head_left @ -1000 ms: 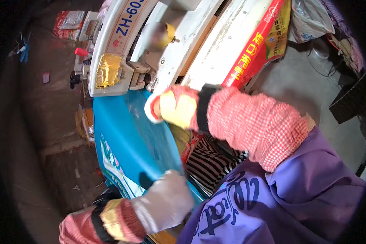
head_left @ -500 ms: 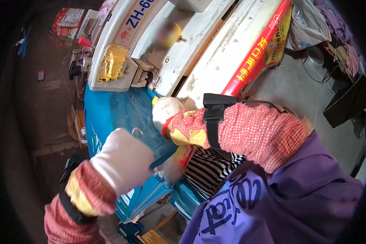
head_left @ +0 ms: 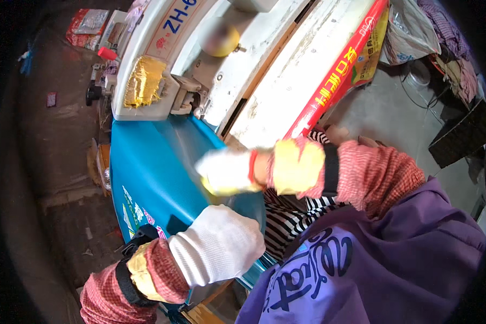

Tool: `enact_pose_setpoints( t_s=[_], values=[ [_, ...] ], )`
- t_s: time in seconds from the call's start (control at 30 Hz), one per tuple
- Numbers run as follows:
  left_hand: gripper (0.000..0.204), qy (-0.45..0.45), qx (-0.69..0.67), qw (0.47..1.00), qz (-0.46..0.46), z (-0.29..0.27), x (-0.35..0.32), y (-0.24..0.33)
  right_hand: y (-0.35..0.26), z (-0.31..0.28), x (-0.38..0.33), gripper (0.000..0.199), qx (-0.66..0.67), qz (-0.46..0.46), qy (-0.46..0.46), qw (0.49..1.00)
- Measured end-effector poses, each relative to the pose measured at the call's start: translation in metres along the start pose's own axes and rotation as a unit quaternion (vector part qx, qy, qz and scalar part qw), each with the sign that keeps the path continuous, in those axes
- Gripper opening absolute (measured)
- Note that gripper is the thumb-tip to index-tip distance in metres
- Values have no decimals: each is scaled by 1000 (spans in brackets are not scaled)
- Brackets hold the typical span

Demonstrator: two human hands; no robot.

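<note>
A blue plastic bag or sheet with small printed marks hangs from beside the end of a large white sewing machine down toward my lap. My left hand, in a white knit glove, lies over the bag's near part. Its knuckles are bent into a fist and the fingertips are hidden, so what it grips does not show. Above it, at the bag's right edge, is my right hand, white-gloved with yellow on its lower side. Motion smears its fingers. A clear plastic layer blurs along the bag beside this hand.
Beside the machine bed runs a white board edged by a red printed strip. A whitish plastic bag and crumpled cloth lie at the far right, above a dark box. Black-and-white striped fabric and my purple garment are close by.
My left hand has moved right and nearer to me, close to the right hand. My right hand has come slightly nearer. The blue bag now lies smoother and its printed side shows.
</note>
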State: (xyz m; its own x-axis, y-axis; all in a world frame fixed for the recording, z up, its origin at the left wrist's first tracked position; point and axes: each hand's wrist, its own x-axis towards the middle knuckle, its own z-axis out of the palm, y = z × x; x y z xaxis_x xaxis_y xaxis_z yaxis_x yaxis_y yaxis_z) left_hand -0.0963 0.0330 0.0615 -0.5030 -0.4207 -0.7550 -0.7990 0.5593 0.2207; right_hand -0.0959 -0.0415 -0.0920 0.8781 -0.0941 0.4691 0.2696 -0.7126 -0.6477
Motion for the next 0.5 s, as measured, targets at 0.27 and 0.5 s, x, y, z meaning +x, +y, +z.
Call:
enact_pose_setpoints(
  t_s=[0.27, 0.5],
  values=[
    [16, -13, 15, 1000, 10, 5, 0, 9, -9, -28, 17, 47, -85, 340, -127, 928],
    [12, -139, 95, 979, -112, -18, 35, 13, 148, 113, 101, 32, 560, -654, 98, 499]
  ],
)
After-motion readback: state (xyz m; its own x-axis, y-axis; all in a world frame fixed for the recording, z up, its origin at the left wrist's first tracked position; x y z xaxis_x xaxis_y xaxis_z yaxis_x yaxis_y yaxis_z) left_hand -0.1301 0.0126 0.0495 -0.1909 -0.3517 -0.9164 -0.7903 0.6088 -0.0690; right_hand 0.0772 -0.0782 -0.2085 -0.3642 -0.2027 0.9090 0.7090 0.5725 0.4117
